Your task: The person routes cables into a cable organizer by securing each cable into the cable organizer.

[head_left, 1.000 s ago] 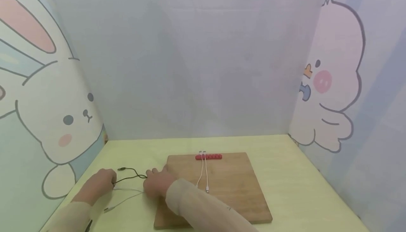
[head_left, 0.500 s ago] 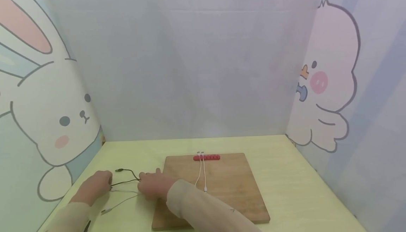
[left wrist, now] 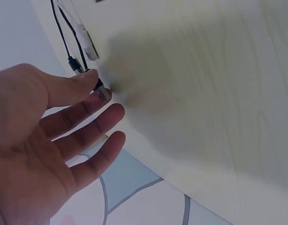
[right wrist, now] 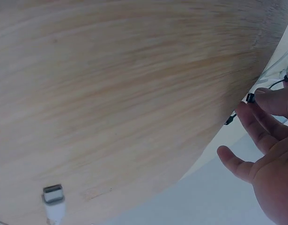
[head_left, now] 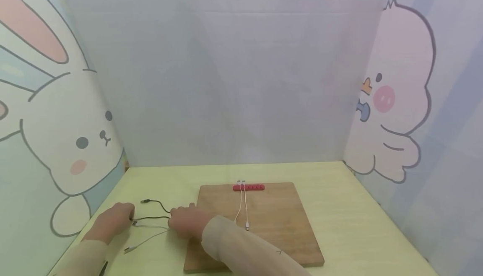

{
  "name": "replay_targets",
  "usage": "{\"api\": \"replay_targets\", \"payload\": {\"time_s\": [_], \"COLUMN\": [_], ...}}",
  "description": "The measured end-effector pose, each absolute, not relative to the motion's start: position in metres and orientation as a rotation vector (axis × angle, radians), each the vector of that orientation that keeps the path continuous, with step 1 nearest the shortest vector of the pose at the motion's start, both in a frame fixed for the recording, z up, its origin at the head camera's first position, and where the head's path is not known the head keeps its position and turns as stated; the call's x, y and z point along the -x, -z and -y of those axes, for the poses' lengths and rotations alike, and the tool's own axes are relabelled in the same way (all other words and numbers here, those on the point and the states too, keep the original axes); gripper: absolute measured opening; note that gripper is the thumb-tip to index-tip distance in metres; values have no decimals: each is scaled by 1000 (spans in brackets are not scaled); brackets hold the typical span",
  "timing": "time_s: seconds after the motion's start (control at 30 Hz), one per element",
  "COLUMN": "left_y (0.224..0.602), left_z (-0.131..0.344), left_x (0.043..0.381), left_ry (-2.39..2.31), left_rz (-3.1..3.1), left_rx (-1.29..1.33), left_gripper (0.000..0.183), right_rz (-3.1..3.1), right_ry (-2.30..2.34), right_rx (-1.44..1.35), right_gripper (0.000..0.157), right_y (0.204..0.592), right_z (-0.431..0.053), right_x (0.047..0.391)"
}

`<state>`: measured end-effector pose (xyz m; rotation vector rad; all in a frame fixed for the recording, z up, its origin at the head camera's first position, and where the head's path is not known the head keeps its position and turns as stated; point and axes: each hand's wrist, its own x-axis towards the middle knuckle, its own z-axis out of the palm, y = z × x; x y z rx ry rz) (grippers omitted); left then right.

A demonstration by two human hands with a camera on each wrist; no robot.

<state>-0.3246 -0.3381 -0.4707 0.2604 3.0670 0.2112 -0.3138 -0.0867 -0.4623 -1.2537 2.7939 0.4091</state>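
Observation:
My left hand pinches the black USB cable near one end; in the left wrist view, its metal-tipped USB plug sits between thumb and index finger, the other fingers spread. At the board's left edge, my right hand pinches the same cable between thumb and forefinger, the little finger held apart. The cable's smaller black connector lies free beyond the hands. Below it on the table is a white cable, one end beside my left fingertips and its middle running under my right hand.
A wooden board covers the middle of the pale yellow table. Along its far edge sits a red cable holder with two white cables set in it. Cartoon-printed curtains enclose the table.
The crossed black strands beside my right hand have come apart and enter it separately. My left hand has shifted slightly left, and the white cable's near end now shows beside it.

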Motion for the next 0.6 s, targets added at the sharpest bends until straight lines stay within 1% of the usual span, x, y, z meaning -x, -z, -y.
{"api": "replay_targets", "payload": {"time_s": [0.23,0.43,0.6], "left_y": [462,450,433], "left_z": [333,319,300], "left_x": [329,331,328], "left_ry": [-227,-374,-441], "left_rz": [-3097,-3159,-3196], "left_rx": [-283,-398,-419], "left_gripper": [4,16,19], "right_rz": [-2804,-2796,-2789], "right_ry": [-403,-352,-338], "right_rx": [1270,1279,1262], "right_gripper": [15,16,15], "right_y": [463,463,463], "right_z": [88,88,88], "right_x": [315,315,316]}}
